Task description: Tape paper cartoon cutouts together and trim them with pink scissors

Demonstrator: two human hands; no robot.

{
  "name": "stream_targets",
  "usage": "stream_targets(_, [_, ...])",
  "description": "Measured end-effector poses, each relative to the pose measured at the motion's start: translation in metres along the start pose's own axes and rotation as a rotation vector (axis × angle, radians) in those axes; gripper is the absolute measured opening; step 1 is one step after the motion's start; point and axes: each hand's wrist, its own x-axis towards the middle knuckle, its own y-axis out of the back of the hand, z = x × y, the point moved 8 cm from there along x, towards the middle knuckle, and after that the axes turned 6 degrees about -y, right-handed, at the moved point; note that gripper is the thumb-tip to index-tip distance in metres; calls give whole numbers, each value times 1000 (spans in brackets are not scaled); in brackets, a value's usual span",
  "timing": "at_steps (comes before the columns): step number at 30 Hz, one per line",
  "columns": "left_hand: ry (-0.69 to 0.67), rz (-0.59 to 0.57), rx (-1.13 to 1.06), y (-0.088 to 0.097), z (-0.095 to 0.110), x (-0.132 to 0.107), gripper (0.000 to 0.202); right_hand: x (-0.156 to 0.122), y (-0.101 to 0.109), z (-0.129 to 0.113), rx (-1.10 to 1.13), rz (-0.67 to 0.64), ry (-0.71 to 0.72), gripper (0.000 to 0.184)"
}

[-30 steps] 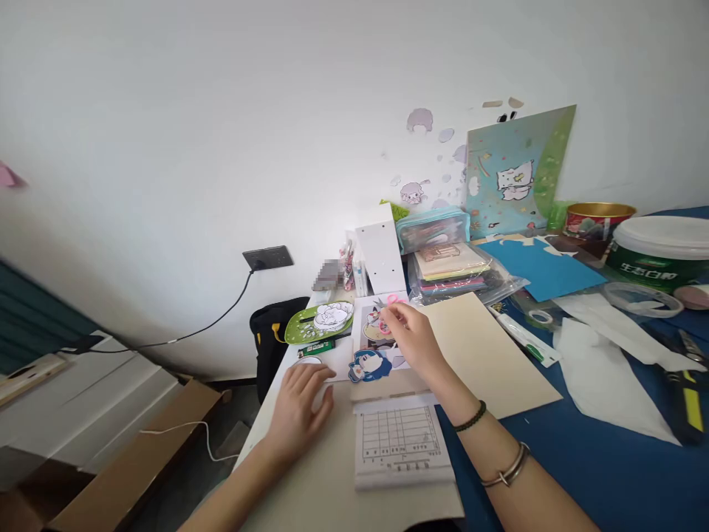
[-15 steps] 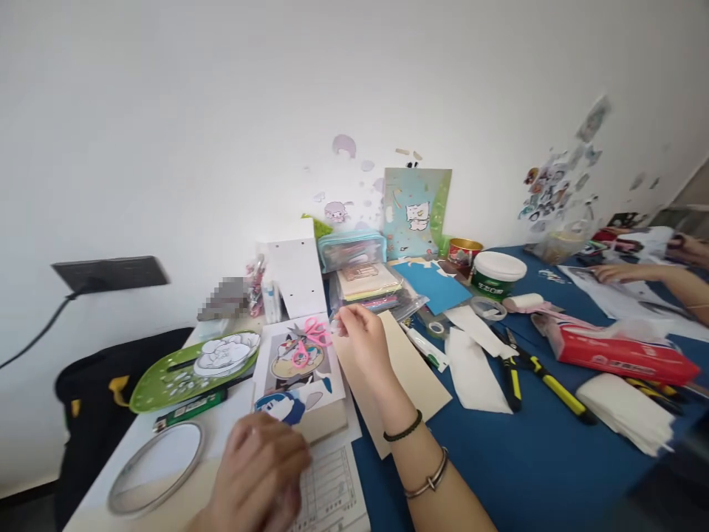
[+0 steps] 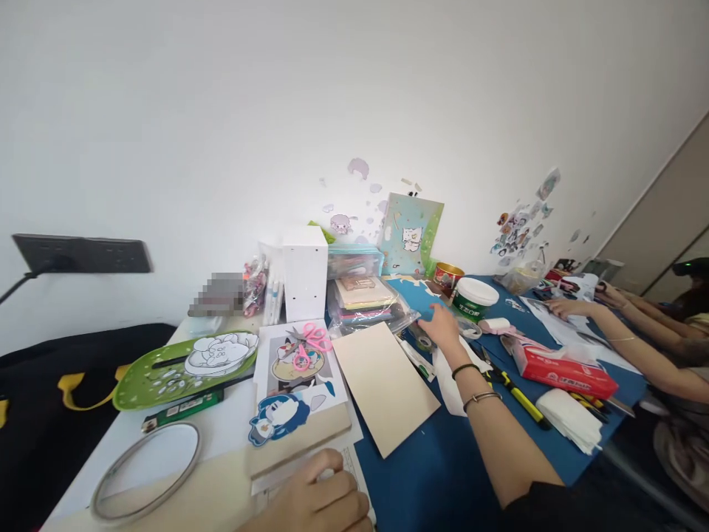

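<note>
My left hand (image 3: 318,493) rests low at the near edge, over printed paper (image 3: 350,473). Its fingers are curled in, hiding whatever may be inside. Just beyond it lie a thick board with cartoon cutouts (image 3: 280,417) and pink-handled scissors (image 3: 302,358). Further right, my right hand (image 3: 446,332) reaches over the tabletop, fingers apart and pointing down at the blue paper (image 3: 413,294). A tape roll (image 3: 424,338) sits partly under that hand. Nothing shows in its fingers. Left of my right forearm is a cream board (image 3: 385,391), touched by neither hand.
A white tub (image 3: 475,295), a red tissue pack (image 3: 562,369) and yellow-black pliers (image 3: 526,403) stand or lie on the right. A green tray (image 3: 130,388) and an embroidery hoop (image 3: 100,499) are left. Another person's hand (image 3: 568,309) works at far right.
My right hand has moved right and away from the scissors, toward the blue paper. My left hand has lowered and shifted right. The view has turned slightly, showing more of the far right.
</note>
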Motion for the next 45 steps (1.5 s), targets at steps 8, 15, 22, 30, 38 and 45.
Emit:
stream_targets(8, [-43,45,19,-34,-7,-24,20,3,-27,-15,-479,-40,90,32])
stream_targets(15, [-37,21,6,-25,-6,-19,18,24,40,-39,-501,137,86,32])
stream_targets(22, [25,-55,-23,7,-3,1,19,-24,148,-51,-159,336,234,29])
stream_targets(30, [242,-64,-91,14,-20,4,22,-116,164,-31,511,162,219,39])
stream_targets(38, [626,-74,-299,7,-49,-20,20,-133,126,-33,797,-165,118,40])
stream_targets(45, [800,60,-461,11,-56,-29,27,-168,94,-39,918,-438,60,37])
